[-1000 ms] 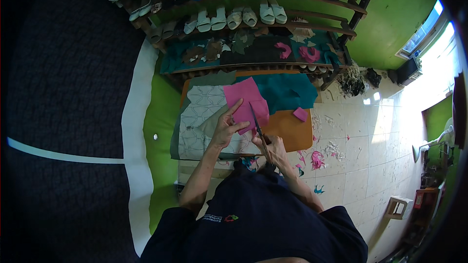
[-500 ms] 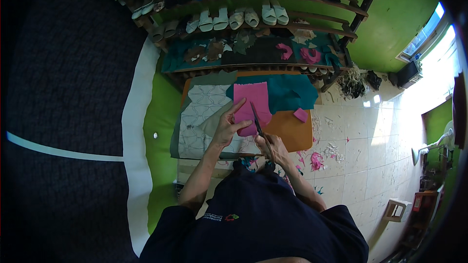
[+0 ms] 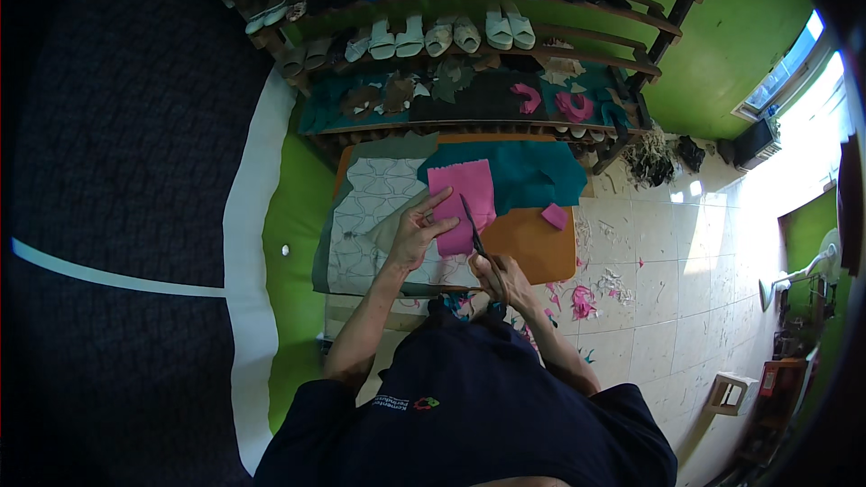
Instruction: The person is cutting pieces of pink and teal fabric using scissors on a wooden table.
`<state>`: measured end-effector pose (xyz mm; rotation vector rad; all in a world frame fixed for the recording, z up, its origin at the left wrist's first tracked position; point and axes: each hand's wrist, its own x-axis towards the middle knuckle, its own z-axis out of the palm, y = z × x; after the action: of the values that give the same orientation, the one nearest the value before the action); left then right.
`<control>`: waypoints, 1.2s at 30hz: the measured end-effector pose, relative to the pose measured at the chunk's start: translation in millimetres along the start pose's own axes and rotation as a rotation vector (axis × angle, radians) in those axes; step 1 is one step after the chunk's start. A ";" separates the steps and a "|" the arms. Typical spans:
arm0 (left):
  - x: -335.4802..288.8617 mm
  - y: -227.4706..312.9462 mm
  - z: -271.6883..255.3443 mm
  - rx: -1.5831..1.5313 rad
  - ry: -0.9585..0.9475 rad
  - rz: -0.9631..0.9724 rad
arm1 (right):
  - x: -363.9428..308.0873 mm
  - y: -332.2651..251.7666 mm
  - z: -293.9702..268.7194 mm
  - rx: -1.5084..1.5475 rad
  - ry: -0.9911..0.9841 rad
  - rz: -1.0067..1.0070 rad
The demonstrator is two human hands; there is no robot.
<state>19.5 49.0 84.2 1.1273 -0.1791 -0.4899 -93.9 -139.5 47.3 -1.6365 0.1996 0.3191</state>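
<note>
My left hand (image 3: 419, 233) grips a pink sheet of material (image 3: 462, 182) by its left side, with the fingers on top. Dark-bladed scissors (image 3: 477, 239) are in my right hand (image 3: 505, 280), their blades lying along the lower right part of the pink sheet and pointing away from me. Beneath lies a pale sheet with drawn outlines (image 3: 365, 207). Beyond the pink sheet a teal piece (image 3: 541, 171) is spread out. A small pink scrap (image 3: 554, 215) rests to the right on the orange-brown table (image 3: 532, 248).
A wooden rack (image 3: 541, 45) with rows of shoes and sandals (image 3: 409, 36) stands at the far side. Its lower shelf holds curved pink pieces (image 3: 575, 106). Pink trimmings (image 3: 583, 301) litter the tiled floor (image 3: 663, 307) at right. A white fan (image 3: 807, 266) stands at far right.
The pink sheet has turned slightly and shifted a little left in my left hand. The scissors stay near its right side, angled a bit differently.
</note>
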 end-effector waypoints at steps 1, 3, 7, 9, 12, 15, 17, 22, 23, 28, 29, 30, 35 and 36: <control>-2.2 -0.6 0.5 0.002 0.021 -0.005 | -4.9 -15.7 4.3 0.076 -0.002 0.049; -2.4 -8.7 -10.4 0.008 0.013 -0.015 | -3.9 -16.4 11.2 0.143 0.000 0.069; -4.0 -3.2 -1.0 -0.007 0.049 0.013 | 0.5 -11.5 15.4 0.217 0.000 0.103; -3.5 -2.7 1.9 -0.023 0.069 0.018 | 1.3 -4.7 18.4 0.150 0.050 0.098; -3.9 -3.6 -1.0 -0.025 0.081 0.030 | 4.0 2.1 22.7 0.042 0.120 0.062; -3.3 -2.7 -2.2 -0.031 0.071 -0.008 | 3.8 0.7 24.1 -0.032 0.171 0.006; -2.2 -1.6 2.1 -0.043 0.090 0.002 | 3.1 -0.8 23.9 -0.062 0.179 -0.003; -2.8 -5.4 5.4 0.053 0.053 -0.028 | 14.1 -5.5 21.2 -0.040 0.193 0.068; -1.9 -10.2 6.4 0.030 0.056 -0.018 | 17.5 -7.5 20.6 -0.042 0.192 0.068; 4.2 -21.1 4.4 -0.009 0.062 -0.007 | 25.8 -17.4 21.3 -0.001 0.236 0.008; 5.6 -22.1 2.7 -0.001 0.060 -0.007 | 25.3 -19.7 21.4 0.000 0.233 0.007; 6.6 -22.8 0.8 0.008 0.058 -0.007 | 24.5 -22.2 21.2 -0.033 0.239 0.005; 10.4 -21.1 0.6 0.021 0.049 -0.043 | 35.2 -21.3 15.8 -0.022 0.212 0.069; 12.1 -22.0 -1.0 0.058 0.022 -0.050 | 43.7 -19.5 14.3 -0.036 0.235 0.008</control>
<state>24.3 36.7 62.7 1.1953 -0.1473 -0.5193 -47.6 -120.8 50.6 -1.7078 0.3798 0.1366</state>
